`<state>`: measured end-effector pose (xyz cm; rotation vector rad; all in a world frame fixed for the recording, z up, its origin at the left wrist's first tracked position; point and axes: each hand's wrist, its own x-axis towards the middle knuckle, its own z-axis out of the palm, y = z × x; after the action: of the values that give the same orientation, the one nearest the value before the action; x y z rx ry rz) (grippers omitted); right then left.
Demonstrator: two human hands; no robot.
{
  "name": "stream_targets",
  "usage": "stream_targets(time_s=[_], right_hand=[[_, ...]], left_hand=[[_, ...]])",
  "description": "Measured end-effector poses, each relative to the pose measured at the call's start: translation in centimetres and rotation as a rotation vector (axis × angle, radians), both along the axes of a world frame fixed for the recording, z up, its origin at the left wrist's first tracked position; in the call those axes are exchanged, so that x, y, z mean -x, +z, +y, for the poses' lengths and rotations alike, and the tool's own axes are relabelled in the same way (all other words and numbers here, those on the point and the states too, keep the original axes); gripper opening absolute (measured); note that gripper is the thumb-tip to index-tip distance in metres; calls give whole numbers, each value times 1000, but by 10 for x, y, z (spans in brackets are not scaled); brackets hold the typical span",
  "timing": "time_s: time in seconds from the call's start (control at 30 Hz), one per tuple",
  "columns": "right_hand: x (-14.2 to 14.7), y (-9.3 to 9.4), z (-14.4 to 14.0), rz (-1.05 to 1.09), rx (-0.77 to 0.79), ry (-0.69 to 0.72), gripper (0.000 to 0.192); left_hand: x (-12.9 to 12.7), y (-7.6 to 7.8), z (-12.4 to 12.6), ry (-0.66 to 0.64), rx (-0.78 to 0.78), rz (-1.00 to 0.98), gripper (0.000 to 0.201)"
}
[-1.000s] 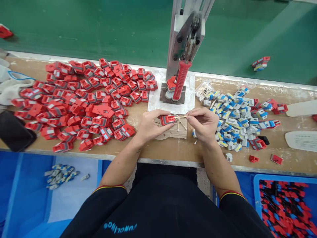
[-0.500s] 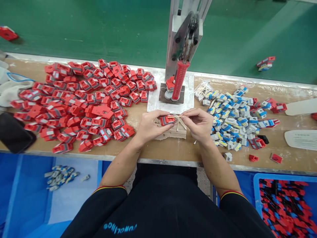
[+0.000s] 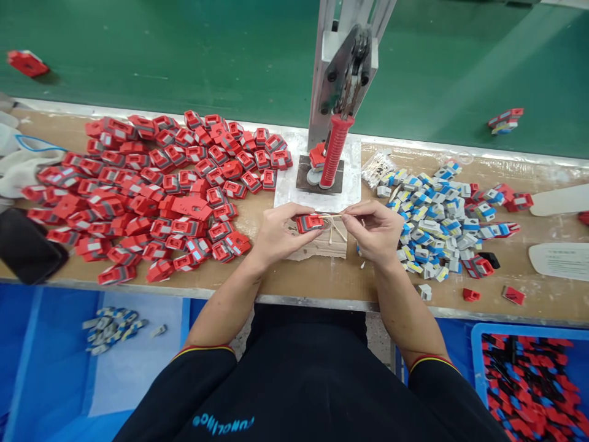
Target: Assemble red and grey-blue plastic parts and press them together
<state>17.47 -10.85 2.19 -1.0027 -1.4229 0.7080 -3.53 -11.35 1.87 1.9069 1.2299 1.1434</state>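
Note:
My left hand point(image 3: 280, 236) grips a small red plastic part point(image 3: 309, 223) with a grey band, its hollow side up, between thumb and fingers. My right hand point(image 3: 376, 232) pinches a thin cotton swab point(image 3: 334, 216), which points left at the part's right end. Whether the swab tip touches the part is too small to tell. Below the hands lies a torn piece of cardboard point(image 3: 322, 250) with several loose swabs point(image 3: 339, 231) on it, beside what looks like a small round clear dish, partly covered by my hands.
A hand press with a red handle point(image 3: 337, 150) stands behind my hands on a metal plate point(image 3: 286, 191). Many red parts point(image 3: 138, 196) are heaped left, grey-blue-yellow parts point(image 3: 426, 215) right, near a swab bundle point(image 3: 377, 167). A black phone point(image 3: 27, 245) lies left. A blue bin point(image 3: 476, 362) stands lower right.
My right hand has drawn the swab a little to the right, from over the red part to its end. Red pieces on the green surface behind have shifted right. My left hand stays put.

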Motion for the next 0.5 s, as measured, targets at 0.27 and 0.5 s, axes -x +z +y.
stream_targets(time_s=[0.27,0.5], right_hand=[[1,-1,-1,12,-22,18,13],[2,0,-1,-29,-8,9,9]], left_hand=[[0,-1,0,-6,-38,1,28],[0,-1,0,-9,-49,-14,28]])
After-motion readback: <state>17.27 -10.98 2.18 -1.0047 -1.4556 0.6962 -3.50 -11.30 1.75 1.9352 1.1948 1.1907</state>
